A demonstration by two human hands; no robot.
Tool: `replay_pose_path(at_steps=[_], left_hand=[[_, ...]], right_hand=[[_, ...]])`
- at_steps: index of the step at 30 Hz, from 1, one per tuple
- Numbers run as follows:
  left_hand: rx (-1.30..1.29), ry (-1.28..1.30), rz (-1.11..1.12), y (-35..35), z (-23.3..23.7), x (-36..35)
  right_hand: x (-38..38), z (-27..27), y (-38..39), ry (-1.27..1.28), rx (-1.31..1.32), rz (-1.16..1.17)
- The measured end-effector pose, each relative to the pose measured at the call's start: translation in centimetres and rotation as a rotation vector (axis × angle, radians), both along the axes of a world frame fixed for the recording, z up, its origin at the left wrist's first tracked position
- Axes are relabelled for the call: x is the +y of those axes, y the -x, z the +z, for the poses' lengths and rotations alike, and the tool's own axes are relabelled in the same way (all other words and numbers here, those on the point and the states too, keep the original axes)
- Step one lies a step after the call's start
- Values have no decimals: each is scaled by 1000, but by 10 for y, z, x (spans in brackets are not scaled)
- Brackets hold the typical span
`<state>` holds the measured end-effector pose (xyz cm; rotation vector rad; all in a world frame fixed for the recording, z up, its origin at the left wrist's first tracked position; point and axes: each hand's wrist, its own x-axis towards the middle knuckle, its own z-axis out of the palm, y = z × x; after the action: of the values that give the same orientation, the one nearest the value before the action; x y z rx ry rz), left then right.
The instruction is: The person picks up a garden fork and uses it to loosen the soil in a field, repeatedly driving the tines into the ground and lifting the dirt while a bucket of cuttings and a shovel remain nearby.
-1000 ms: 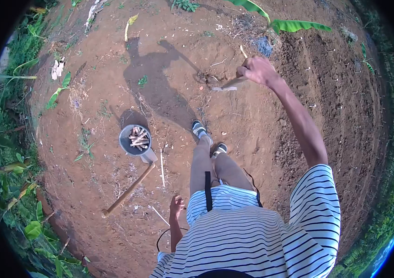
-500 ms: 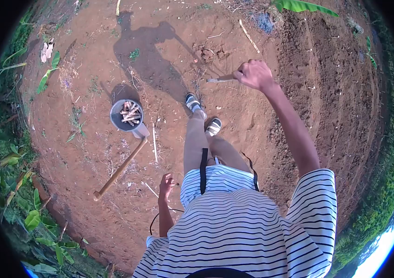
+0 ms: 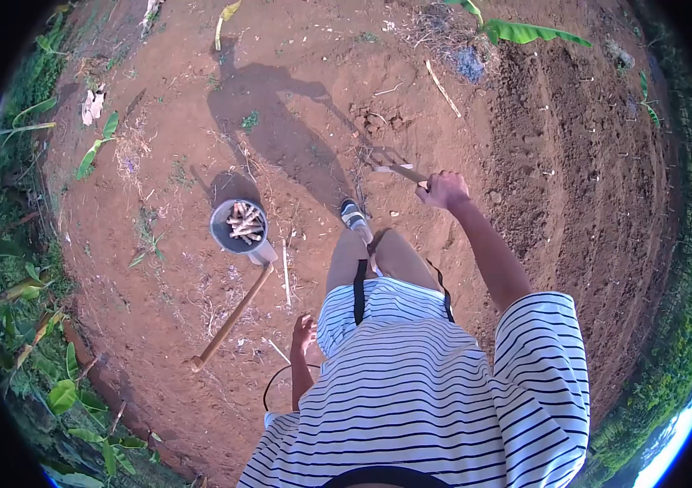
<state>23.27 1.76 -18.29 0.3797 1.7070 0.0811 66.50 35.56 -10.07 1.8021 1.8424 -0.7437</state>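
Note:
My right hand is closed round the wooden handle of a tool whose pale metal end points left, over bare soil. My left hand hangs beside my hip with its fingers loosely curled and apart, holding nothing. To the left, a grey bucket holds several short pale stem pieces. A hoe lies on the ground, its blade against the bucket's lower side and its wooden handle reaching down and left.
Reddish soil lies around my feet, with a sandal in view. Tilled rows run along the right. A dry stick and a banana leaf are ahead. Green plants border the left.
My right hand has come lower and nearer my body with the tool, whose end now tilts up-left. The bucket and hoe appear slightly lower and further right in view.

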Motion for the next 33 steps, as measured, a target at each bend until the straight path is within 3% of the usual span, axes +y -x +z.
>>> replay_pose_path(at_steps=[2,8,12,13,20,22,24,26,28,29,33], left_hand=[[30,-107,115,3,-1,33],[-44,-299,176,28,7,107],[-23,-301,250,32,21,114],[72,-287,169,28,25,113],[83,-264,28,30,-4,80],[-5,-284,-10,40,-18,66],[-106,-89,-36,32,-19,79],[-14,-164,-6,32,-8,85],[-116,-300,173,38,5,101],[-53,-243,226,32,17,108],[67,-153,93,26,30,106]], right_hand=[[2,2,-1,-1,15,-16],[6,4,-1,8,8,-52],[9,11,-5,-37,-2,-61],[10,9,-8,-22,-7,-51],[11,3,-12,-10,5,-55],[16,15,-7,34,7,-65],[14,15,-9,60,2,-73],[9,5,-11,-18,14,-41],[13,3,-12,-38,12,-36],[18,4,-12,-55,9,-28],[25,5,-9,-61,29,-17]])
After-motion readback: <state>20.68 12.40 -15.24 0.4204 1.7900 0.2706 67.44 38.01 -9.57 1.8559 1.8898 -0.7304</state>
